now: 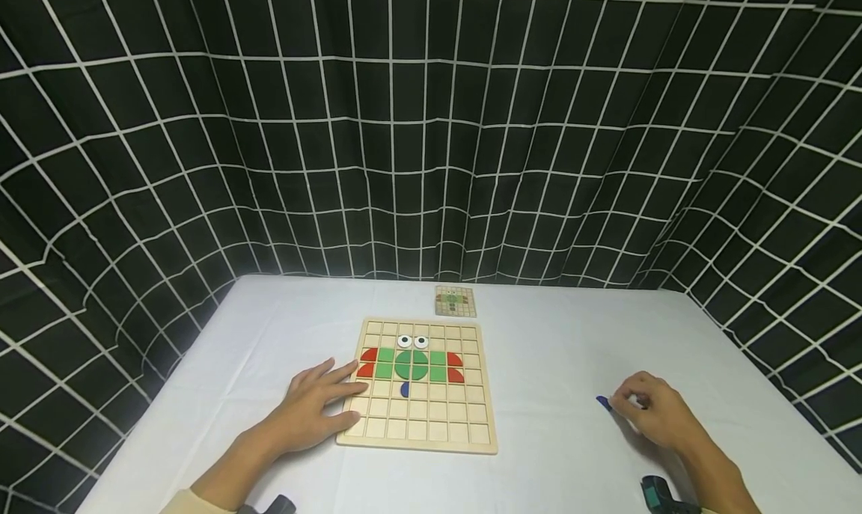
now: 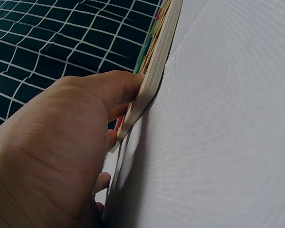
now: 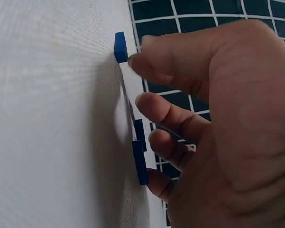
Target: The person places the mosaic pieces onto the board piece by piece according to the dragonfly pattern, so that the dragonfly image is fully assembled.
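Observation:
A square wooden grid board (image 1: 447, 428) lies on the white table, bearing green squares, a green circle, red quarter-round pieces, two eye discs and a blue half-round piece (image 1: 405, 390). My left hand (image 1: 313, 409) rests at the board's left edge with fingers spread over it; in the left wrist view the thumb (image 2: 126, 85) touches the rim. To the right, my right hand (image 1: 656, 409) is low over the table, its fingers loosely bent. Just off its thumb and index tips lies a blue piece (image 3: 120, 47). Two more blue pieces (image 3: 139, 163) lie beneath the other fingers.
A small wooden pattern board (image 1: 455, 301) with a similar picture lies behind the large one. Black curtain (image 1: 431, 140) with white grid lines surrounds the white table (image 1: 539, 439) at the back and sides. A dark device (image 1: 660, 495) sits at the right wrist.

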Available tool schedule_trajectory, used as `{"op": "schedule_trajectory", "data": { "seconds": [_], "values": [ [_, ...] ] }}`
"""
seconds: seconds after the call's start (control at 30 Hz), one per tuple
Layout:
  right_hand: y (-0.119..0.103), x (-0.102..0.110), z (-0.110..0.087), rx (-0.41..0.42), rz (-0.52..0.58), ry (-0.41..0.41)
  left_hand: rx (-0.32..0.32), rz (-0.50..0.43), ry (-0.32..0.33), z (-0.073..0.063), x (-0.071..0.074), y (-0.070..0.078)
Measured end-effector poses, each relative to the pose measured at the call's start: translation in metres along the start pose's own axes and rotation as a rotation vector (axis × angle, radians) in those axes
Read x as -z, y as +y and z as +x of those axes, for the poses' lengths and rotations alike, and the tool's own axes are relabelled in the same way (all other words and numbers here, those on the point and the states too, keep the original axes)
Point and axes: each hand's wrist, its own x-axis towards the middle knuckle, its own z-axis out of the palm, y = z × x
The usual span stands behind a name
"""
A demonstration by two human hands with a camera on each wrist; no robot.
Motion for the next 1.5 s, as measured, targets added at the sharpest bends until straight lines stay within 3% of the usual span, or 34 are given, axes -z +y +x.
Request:
{"op": "schedule_trajectory", "data": {
  "seconds": [0.13, 0.37, 0.73, 0.9, 1.0, 1.3, 1.5],
  "values": [
    [-0.002, -0.002, 0.0, 0.046, -0.001, -0.019, -0.007, -0.001, 0.009, 0.0, 0.001, 0.001],
    [-0.003, -0.004, 0.001, 0.02, -0.063, -0.094, 0.001, 0.008, 0.006, -0.001, 0.002, 0.001],
    [-0.007, -0.002, 0.001, 0.019, -0.029, -0.057, -0.001, 0.003, 0.008, -0.001, 0.002, 0.0],
    [-0.012, 0.001, 0.002, -0.011, 0.036, -0.036, -0.003, 0.005, 0.01, -0.001, 0.001, -0.001],
    [-0.016, 0.004, 0.002, 0.005, 0.058, 0.003, -0.008, 0.006, 0.011, -0.001, 0.0, -0.002],
    [-0.035, 0.018, -0.002, 0.176, 0.055, 0.199, -0.012, -0.003, 0.013, 0.0, -0.001, -0.002],
    [-0.058, 0.031, -0.004, 0.309, 0.132, 0.278, -0.002, 0.002, -0.002, 0.0, -0.001, -0.002]
  ]
}}
